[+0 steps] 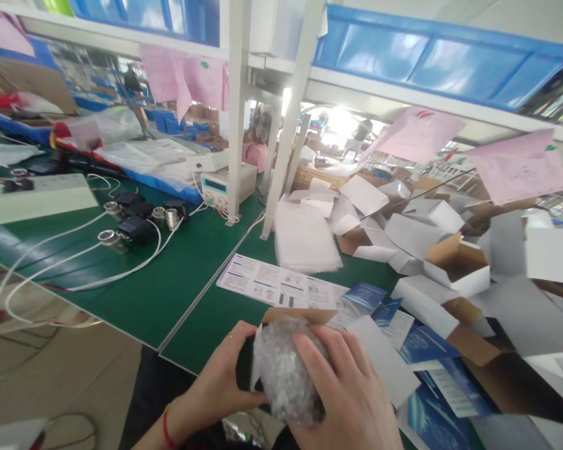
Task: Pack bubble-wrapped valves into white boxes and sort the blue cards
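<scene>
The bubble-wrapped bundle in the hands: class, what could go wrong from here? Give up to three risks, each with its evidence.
1. The plastic surface of the bubble-wrapped bundle might slip from the right hand; it is held close to the front edge of the green bench.
2. The wrap bulges against the open box by the left hand, so it could snag on a cardboard edge.
3. Blue booklets lie nearby and might get knocked.

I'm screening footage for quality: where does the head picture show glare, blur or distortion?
Head view: bright light washes out the background right of the posts; head view: glare patches whiten the blue bin; head view: the posts lean, suggesting wide-angle distortion; head view: the sheet's small print is too soft to read; head view: the clear wrap shows whitish highlights.
</scene>
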Available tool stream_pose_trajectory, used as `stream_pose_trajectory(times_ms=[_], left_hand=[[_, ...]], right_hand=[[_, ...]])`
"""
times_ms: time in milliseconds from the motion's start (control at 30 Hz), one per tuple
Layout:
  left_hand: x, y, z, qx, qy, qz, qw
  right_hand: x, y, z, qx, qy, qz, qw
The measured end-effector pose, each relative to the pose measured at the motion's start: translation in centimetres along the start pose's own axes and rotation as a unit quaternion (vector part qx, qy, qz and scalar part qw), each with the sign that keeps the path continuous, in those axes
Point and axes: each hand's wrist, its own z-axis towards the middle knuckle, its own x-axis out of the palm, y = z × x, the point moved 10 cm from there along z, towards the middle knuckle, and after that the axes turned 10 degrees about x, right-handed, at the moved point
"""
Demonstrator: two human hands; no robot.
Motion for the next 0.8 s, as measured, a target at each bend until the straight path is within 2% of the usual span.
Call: stream_pose_trajectory(times_ms=[100, 267, 367, 467, 600, 700, 800], left_hand=[[0.4, 0.2, 0.0, 0.002, 0.02, -0.031, 0.999], [0.0, 1.3, 0.0, -0.032, 0.034, -0.031, 0.998], [-0.1, 1.1, 0.2, -0.023, 0.036, -0.028, 0.999], [-0.1, 0.8, 0.5, -0.005, 0.023, -0.025, 0.999], [-0.3, 0.6, 0.6, 0.023, 0.022, -0.006, 0.999], [-2.1, -1.6, 0.1, 0.104, 0.003, 0.045, 0.994], [-5.4, -6.1, -0.9, 0.217, -0.074, 0.133, 0.964]], right_hand=[[0.7, -0.5, 1.3, 0.026, 0.065, 0.003, 0.998], [-0.4, -1.8, 1.3, 0.051, 0.016, 0.033, 0.998], [0.1, -1.7, 1.1, 0.065, 0.019, -0.022, 0.997], [1.8, -0.4, 1.7, 0.048, 0.09, -0.058, 0.993], [4.1, 0.7, 2.8, 0.015, 0.226, -0.037, 0.973], [3.9, -0.3, 2.9, 0.014, 0.26, -0.012, 0.965], [1.8, -1.4, 2.4, -0.028, 0.203, 0.026, 0.978]])
